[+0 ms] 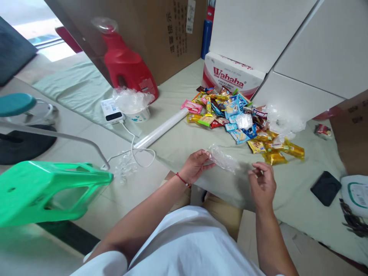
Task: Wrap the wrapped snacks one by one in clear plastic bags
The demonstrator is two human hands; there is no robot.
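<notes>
"Clear plastic wrapper (224, 159): where, how held?"
"Near, centre. I see the left hand (197, 167) pinching its left end; right hand (263, 186) half-open, nothing visible in it."
"Handling?"
"I judge it light, limp, slippery; grip an edge."
"Unclear?"
"I can't make out any opening; farther, overlapping snack packets (233, 107) hide others."

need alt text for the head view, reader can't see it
A person's left hand holds a crumpled piece of clear plastic over a pale green cloth, the right hand apart from it. Beyond are a heap of colourful packaged snacks and a Wahaha box; a red jug and green stool are on the left.
</notes>
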